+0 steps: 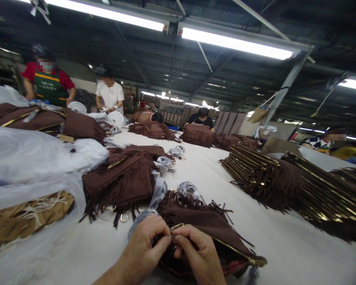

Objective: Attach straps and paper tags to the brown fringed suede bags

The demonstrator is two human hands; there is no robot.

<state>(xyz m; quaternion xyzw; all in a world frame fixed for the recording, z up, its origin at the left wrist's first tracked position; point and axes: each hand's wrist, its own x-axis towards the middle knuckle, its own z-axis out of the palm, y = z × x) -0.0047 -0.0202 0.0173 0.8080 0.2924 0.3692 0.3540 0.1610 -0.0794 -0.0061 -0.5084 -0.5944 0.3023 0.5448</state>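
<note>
head view, forward, close over bag [207, 223]

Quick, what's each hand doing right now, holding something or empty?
Left hand: closed, pinching the gold metal fitting on the brown fringed bag.
Right hand: closed, pinching the same gold metal fitting.

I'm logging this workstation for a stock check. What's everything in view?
held fringed bag: one, brown, near edge, under the hands
gold fitting: one, gold, at that bag's edge
fringed bags: pile, brown, left of centre
stacked bags: long row, brown with gold trim, right
wrapped straps: several, clear-wrapped, mid-table
plastic sheeting: heap, clear white, left
card tags: bundle, tan, lower left
table: one, white
co-workers: at least four, far side
tube lights: several, white, ceiling
left hand: pinching the fitting
right hand: pinching the fitting
</note>
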